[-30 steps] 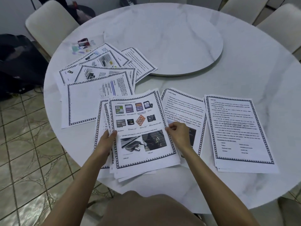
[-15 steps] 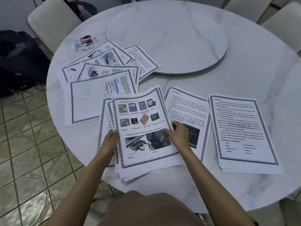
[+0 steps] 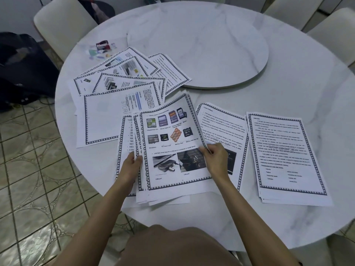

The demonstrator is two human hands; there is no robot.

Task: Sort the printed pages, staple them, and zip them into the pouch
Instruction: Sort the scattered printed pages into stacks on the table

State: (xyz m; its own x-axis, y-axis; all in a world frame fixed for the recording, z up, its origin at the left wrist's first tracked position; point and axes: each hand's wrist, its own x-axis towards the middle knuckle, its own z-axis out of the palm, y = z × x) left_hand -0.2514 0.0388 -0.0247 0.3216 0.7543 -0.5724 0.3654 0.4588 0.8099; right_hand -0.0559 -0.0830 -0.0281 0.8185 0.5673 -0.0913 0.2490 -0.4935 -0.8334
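Note:
A loose stack of printed pages (image 3: pixel 169 166) lies at the table's near edge, its top sheet showing memory cards and USB photos. My left hand (image 3: pixel 130 167) holds the stack's left edge. My right hand (image 3: pixel 215 160) pinches the right edge of the top sheet, which is lifted a little. To the right lie a text page headed cloud storage (image 3: pixel 222 129) and a neat pile of text pages (image 3: pixel 286 156). Several more bordered pages (image 3: pixel 123 89) fan out at the far left. A clear pouch with a small red stapler (image 3: pixel 102 48) sits beyond them.
The round marble table (image 3: pixel 288 89) carries a raised turntable (image 3: pixel 201 47) in its middle. White chairs (image 3: pixel 61 22) stand around it. A dark bag (image 3: pixel 21 68) lies on the tiled floor at the left.
My right hand has moved from the top sheet's face to its right edge and pinched it, lifting it a little. My left hand has stayed at the stack's left edge.

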